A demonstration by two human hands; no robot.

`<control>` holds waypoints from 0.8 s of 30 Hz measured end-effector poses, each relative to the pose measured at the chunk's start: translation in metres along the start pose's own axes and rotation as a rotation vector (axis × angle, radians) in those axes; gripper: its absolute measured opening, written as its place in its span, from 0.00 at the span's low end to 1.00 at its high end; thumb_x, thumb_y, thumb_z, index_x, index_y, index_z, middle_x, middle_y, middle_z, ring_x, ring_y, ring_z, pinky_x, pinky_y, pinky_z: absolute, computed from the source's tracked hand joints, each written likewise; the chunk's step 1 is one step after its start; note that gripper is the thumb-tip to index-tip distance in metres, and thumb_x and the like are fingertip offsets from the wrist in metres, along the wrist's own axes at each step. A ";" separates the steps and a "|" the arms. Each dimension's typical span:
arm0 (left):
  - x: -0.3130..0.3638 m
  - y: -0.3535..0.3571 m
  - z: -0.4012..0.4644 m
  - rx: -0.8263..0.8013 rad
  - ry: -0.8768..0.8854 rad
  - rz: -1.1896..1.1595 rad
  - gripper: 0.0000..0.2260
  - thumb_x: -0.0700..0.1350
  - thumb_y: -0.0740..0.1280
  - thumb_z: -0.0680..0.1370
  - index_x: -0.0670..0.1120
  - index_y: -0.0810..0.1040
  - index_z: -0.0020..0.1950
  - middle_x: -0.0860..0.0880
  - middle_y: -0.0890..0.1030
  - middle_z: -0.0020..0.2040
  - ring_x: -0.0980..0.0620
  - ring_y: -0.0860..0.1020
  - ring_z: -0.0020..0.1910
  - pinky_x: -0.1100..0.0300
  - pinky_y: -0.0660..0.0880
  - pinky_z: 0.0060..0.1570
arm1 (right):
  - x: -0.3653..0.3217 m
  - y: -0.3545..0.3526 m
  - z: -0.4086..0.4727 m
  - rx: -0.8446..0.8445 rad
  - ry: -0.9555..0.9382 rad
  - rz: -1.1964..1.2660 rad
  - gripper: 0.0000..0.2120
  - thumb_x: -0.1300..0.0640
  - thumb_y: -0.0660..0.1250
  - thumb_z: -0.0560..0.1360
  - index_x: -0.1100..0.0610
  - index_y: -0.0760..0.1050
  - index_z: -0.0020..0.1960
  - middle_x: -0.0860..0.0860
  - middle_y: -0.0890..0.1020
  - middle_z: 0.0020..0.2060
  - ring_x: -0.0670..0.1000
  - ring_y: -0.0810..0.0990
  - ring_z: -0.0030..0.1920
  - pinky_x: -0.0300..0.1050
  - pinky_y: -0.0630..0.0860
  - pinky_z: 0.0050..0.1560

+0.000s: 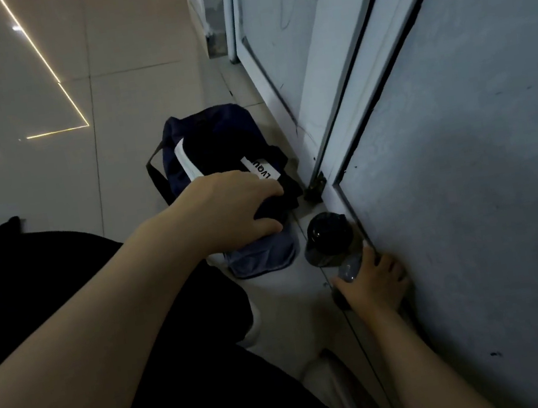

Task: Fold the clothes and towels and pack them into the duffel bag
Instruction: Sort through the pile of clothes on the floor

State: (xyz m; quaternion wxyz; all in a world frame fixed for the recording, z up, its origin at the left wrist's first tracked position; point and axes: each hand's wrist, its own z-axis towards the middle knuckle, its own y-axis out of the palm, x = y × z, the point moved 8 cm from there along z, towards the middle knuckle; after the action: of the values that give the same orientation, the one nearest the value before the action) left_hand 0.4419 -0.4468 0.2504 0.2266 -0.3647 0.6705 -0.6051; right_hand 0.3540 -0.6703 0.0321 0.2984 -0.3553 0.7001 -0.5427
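Navy fabric of the duffel bag point(213, 135) is seen on the tiled floor point(128, 95), close to the door point(273, 47) — dark folded clothes point(271, 203) at its near end are grasped by the left hand point(230, 206). A dark bottle point(329, 240) is held in the right hand's point(372, 284) clenched grip — just beside the grey wall point(481, 174).

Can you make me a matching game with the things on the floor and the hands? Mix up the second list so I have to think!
Things:
1. duffel bag
2. bottle
3. left hand
4. blue-grey cloth

Where or how:
a. held at its lower end by the right hand, beside the wall
b. dark navy, on the tiled floor by the door
c. lying on the floor just in front of the bag
d. gripping dark fabric at the bag's near end

Pairs: 1-b, 2-a, 3-d, 4-c
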 end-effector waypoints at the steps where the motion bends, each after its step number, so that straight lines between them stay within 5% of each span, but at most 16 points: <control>1: -0.001 0.001 0.000 -0.007 0.001 0.001 0.23 0.60 0.61 0.78 0.58 0.65 0.72 0.54 0.75 0.61 0.52 0.75 0.58 0.53 0.74 0.54 | 0.000 0.001 0.001 0.001 -0.002 -0.008 0.47 0.29 0.66 0.67 0.51 0.53 0.76 0.61 0.64 0.67 0.62 0.64 0.66 0.56 0.63 0.63; 13: 0.018 0.015 -0.003 -0.094 0.107 0.007 0.23 0.60 0.61 0.78 0.57 0.64 0.72 0.54 0.76 0.60 0.52 0.75 0.57 0.54 0.74 0.54 | 0.009 -0.004 -0.013 -0.026 0.038 0.105 0.45 0.33 0.67 0.69 0.51 0.51 0.77 0.60 0.56 0.73 0.65 0.61 0.69 0.59 0.63 0.67; 18: 0.016 0.005 -0.012 -0.074 0.088 -0.004 0.22 0.59 0.62 0.78 0.57 0.65 0.71 0.54 0.76 0.58 0.53 0.75 0.56 0.53 0.74 0.54 | -0.026 -0.051 -0.031 0.208 -0.211 0.343 0.31 0.48 0.72 0.70 0.59 0.68 0.68 0.61 0.70 0.65 0.63 0.73 0.61 0.59 0.72 0.58; 24: -0.010 -0.045 -0.028 0.108 0.006 -0.083 0.11 0.53 0.72 0.71 0.56 0.71 0.48 0.58 0.72 0.46 0.53 0.75 0.48 0.50 0.76 0.48 | -0.108 -0.137 -0.045 0.241 -0.492 0.643 0.18 0.54 0.68 0.76 0.56 0.71 0.63 0.53 0.73 0.60 0.51 0.76 0.54 0.46 0.74 0.50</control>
State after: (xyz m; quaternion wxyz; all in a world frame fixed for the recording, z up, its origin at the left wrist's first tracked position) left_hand 0.4374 -0.4212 0.2975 0.2186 -0.3776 0.6217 -0.6505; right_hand 0.4028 -0.5789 0.1797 0.6502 -0.2002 0.6147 -0.3991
